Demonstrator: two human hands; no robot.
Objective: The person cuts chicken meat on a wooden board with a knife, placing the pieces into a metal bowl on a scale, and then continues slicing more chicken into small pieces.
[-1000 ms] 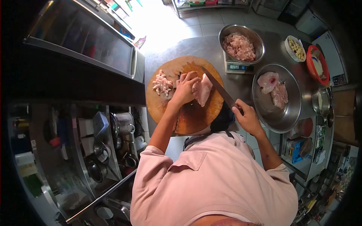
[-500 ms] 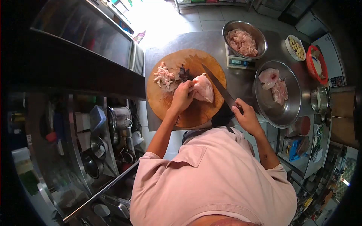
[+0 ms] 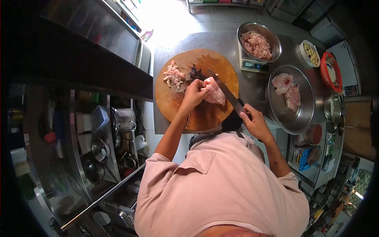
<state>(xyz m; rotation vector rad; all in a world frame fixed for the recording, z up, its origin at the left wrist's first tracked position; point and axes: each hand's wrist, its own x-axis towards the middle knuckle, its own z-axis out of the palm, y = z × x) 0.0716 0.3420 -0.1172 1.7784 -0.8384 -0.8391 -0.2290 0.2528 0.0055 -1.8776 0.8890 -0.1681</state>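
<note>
Chicken breast (image 3: 216, 94) had turned on the round chopping board (image 3: 169, 106); knife (image 3: 232, 97) had come nearer. Left hand (image 3: 194, 94) pinched the meat's left side, right hand (image 3: 254, 119) gripped the handle. Safe slicing called for tucked fingertips.

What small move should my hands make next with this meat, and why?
Probably ease the left hand back from the knife before cutting: it pinches the raw meat, and the right hand holds the blade close beside that piece.
</note>
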